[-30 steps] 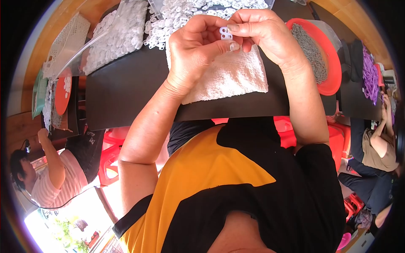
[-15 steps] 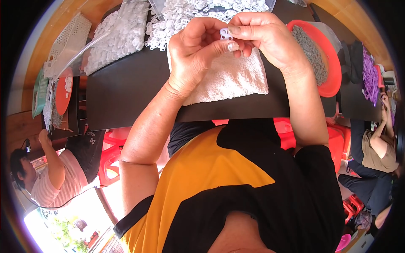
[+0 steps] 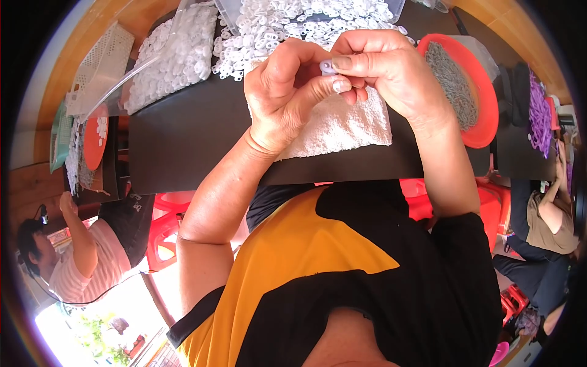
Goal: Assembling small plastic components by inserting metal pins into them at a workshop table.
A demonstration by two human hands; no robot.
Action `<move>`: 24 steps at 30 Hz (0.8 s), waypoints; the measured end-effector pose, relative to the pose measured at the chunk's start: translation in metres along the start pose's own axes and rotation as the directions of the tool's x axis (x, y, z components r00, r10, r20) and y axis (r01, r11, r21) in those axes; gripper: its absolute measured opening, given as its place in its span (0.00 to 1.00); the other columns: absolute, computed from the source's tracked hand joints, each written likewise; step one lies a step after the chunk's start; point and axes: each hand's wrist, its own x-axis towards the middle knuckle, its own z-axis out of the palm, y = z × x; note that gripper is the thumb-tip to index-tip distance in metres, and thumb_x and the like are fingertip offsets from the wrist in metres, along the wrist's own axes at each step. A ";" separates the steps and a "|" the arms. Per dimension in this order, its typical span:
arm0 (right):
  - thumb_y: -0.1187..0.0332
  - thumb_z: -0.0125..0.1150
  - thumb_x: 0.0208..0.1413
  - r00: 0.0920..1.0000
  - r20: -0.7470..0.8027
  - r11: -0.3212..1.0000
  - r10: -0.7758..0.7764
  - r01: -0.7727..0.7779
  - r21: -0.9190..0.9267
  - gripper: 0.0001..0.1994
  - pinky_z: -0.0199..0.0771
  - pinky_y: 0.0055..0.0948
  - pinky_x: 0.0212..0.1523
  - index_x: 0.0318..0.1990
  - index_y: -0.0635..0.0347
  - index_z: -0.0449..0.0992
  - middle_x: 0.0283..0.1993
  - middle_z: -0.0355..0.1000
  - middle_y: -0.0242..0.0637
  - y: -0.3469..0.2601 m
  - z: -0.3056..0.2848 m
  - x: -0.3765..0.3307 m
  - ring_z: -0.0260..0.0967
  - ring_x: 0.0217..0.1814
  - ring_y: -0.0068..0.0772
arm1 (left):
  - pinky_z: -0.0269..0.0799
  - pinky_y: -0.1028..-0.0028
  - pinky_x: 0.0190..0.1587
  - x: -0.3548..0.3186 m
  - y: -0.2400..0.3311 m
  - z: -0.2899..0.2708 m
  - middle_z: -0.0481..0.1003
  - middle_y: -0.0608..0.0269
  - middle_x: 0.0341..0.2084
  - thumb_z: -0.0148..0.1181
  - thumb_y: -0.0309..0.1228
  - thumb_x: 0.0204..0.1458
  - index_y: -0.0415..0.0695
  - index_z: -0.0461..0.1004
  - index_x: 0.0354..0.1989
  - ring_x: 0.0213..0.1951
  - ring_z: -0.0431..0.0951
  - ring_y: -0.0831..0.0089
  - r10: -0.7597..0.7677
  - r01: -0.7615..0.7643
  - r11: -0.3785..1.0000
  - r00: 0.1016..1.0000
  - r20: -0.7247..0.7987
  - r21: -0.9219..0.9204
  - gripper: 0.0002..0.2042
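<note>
My left hand [image 3: 287,92] and my right hand [image 3: 385,67] meet above a white towel [image 3: 342,125] on a black table [image 3: 183,137]. Between the thumbs and fingertips of both hands is one small white plastic piece [image 3: 327,66]. A heap of the same white plastic pieces [image 3: 293,24] lies just beyond the hands. The towel is partly hidden by my hands.
A clear bag of white pieces [image 3: 171,55] lies at the left, beside a white basket [image 3: 101,58]. A red round tray of grey parts [image 3: 458,92] sits at the right, purple parts [image 3: 541,113] beyond it. Other people sit at the left [image 3: 67,257] and right [image 3: 544,214]. Red stools [image 3: 165,226] stand below the table.
Both hands stay together on the small white piece; the fingers shifted only slightly.
</note>
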 end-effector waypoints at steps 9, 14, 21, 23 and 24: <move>0.67 0.58 0.57 0.997 0.032 0.982 0.068 -0.073 0.175 0.10 0.63 0.15 0.22 0.30 0.64 0.76 0.23 0.72 0.31 0.013 0.001 0.006 0.69 0.21 0.19 | 0.76 0.81 0.32 -0.002 -0.012 -0.005 0.79 0.64 0.25 0.70 0.22 0.45 0.37 0.74 0.35 0.28 0.79 0.80 -0.026 0.026 0.999 0.999 -0.025 -0.033 0.11; 0.67 0.56 0.60 0.997 0.073 0.978 0.031 -0.046 0.202 0.11 0.63 0.16 0.22 0.37 0.68 0.74 0.25 0.71 0.33 0.019 -0.005 0.011 0.70 0.23 0.24 | 0.80 0.75 0.33 -0.001 -0.018 -0.004 0.78 0.55 0.28 0.66 0.19 0.48 0.32 0.71 0.38 0.28 0.81 0.70 -0.083 0.084 0.980 0.996 0.011 -0.180 0.11; 0.66 0.55 0.60 0.999 0.037 0.979 0.013 -0.020 0.201 0.11 0.65 0.17 0.25 0.38 0.68 0.75 0.26 0.71 0.32 0.021 -0.003 0.011 0.69 0.25 0.24 | 0.80 0.75 0.33 0.000 -0.010 0.001 0.78 0.56 0.27 0.64 0.16 0.48 0.34 0.71 0.38 0.28 0.81 0.72 -0.248 0.226 0.931 0.968 -0.041 -0.286 0.10; 0.66 0.55 0.60 1.000 -0.013 0.990 0.010 -0.008 0.138 0.11 0.66 0.18 0.27 0.38 0.68 0.75 0.26 0.71 0.32 0.013 -0.005 0.009 0.69 0.26 0.23 | 0.77 0.79 0.33 0.002 -0.017 0.003 0.78 0.59 0.27 0.65 0.17 0.48 0.35 0.72 0.39 0.29 0.80 0.77 -0.178 0.160 0.955 0.983 -0.047 -0.251 0.11; 0.66 0.55 0.61 0.998 -0.067 0.996 0.016 -0.010 0.093 0.11 0.66 0.19 0.28 0.38 0.67 0.75 0.26 0.71 0.31 0.011 -0.005 0.007 0.69 0.26 0.23 | 0.75 0.83 0.32 0.003 -0.020 0.004 0.77 0.63 0.26 0.66 0.17 0.47 0.36 0.73 0.39 0.28 0.77 0.82 -0.131 0.114 0.973 0.988 -0.075 -0.199 0.12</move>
